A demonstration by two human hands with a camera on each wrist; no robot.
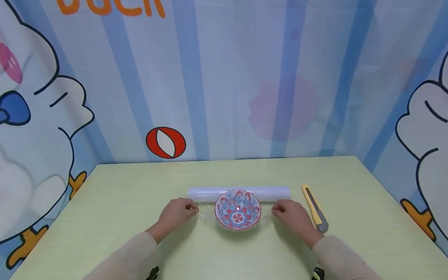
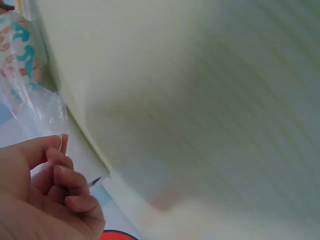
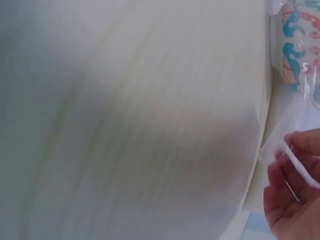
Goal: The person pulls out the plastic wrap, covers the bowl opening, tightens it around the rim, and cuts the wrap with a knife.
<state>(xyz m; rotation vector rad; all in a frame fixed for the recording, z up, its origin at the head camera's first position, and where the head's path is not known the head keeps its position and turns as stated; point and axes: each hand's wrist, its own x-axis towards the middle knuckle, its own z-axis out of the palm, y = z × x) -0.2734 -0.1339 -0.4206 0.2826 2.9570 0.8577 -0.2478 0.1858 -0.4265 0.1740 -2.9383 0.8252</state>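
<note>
A patterned bowl (image 1: 237, 210) in red, blue and white stands on the table, with clear plastic film (image 1: 208, 211) stretched across it and out to both sides. At its left, my left hand (image 1: 177, 215) pinches one side of the film between thumb and forefinger. My right hand (image 1: 292, 215) pinches the opposite side, at the right of the bowl. Wrinkled film (image 2: 46, 111) runs from the left fingertips to the bowl in the left wrist view. In the right wrist view, the film (image 3: 292, 120) gathers at the thumb and forefinger.
Right behind the bowl lies a pale roll (image 1: 275, 193), lengthwise across the table (image 1: 136, 180). A yellow and grey utility knife (image 1: 313, 207) rests just right of my right hand. A striped cartoon backdrop (image 1: 229, 74) rises at the table's far edge.
</note>
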